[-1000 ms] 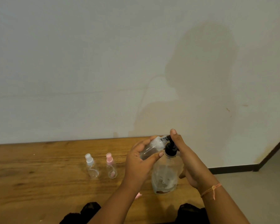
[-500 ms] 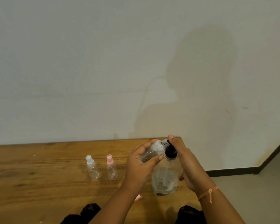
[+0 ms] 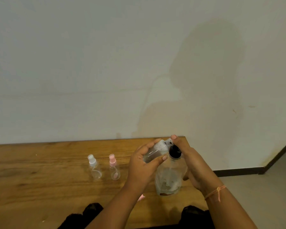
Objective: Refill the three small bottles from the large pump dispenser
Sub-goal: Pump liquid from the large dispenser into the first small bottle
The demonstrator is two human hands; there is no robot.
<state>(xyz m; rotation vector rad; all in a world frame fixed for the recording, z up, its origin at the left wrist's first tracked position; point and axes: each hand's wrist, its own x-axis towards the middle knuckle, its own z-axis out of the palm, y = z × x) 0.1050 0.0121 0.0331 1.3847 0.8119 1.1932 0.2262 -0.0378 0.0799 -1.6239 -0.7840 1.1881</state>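
A large clear pump dispenser [image 3: 169, 177] with a black pump head [image 3: 174, 152] stands on the wooden table [image 3: 40, 176] near its right end. My left hand [image 3: 143, 164] grips a small clear bottle [image 3: 155, 152], tilted with its mouth up against the pump spout. My right hand [image 3: 189, 160] rests on the pump head, index finger laid over its top, with the other fingers curled behind the dispenser. Two more small bottles stand upright to the left: one with a white spray cap [image 3: 94, 166], one with a pink cap [image 3: 114, 166].
A small pink piece [image 3: 141, 197], partly hidden under my left forearm, lies on the table. The table butts against a pale wall, and its right edge is just past the dispenser, with floor beyond. Dark clothing shows at the near edge.
My right index finger has sunk lower on the pump head than a second ago. The small bottle stays at the spout, and the two standing bottles have not moved.
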